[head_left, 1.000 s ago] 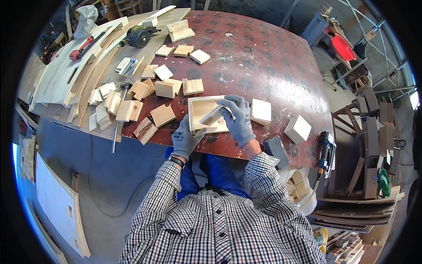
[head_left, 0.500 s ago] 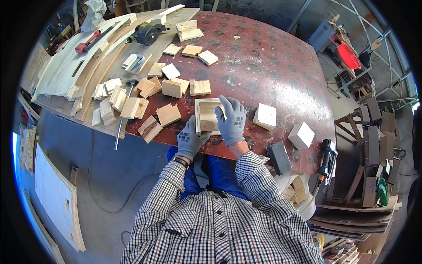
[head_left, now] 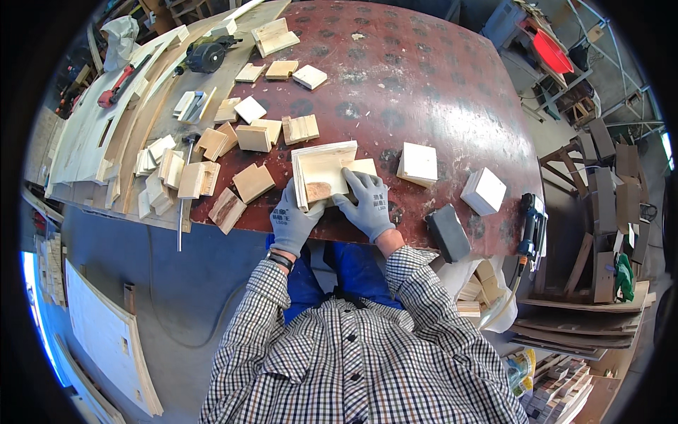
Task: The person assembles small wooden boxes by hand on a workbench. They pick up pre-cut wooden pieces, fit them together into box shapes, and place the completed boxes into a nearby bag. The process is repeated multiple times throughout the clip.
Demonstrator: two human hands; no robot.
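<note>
An angled plywood piece (head_left: pixel 326 160) stands near the table's front edge, with a left side wall, a back board and a reddish-brown patch low inside it. My left hand (head_left: pixel 294 219), in a grey glove, grips its left wall from below. In a matching glove, my right hand (head_left: pixel 366 206) has its fingers closed at the right part, thumb toward the lower inside. A pale wood face (head_left: pixel 364 167) shows just beyond my right fingers; whether it is joined to the plywood piece I cannot tell.
Several wood blocks (head_left: pixel 253 183) lie to the left. Two pale block stacks (head_left: pixel 419 162) (head_left: pixel 484 191), a dark grey block (head_left: pixel 448 233) and a black power tool with a hose (head_left: pixel 531 225) are at the right. A metal hammer (head_left: pixel 181 222) overhangs the table's left front edge.
My right hand has come down from the top right of the plywood piece to its lower right. The piece has turned and tilted, showing more of its inside. The whole view has shifted slightly.
</note>
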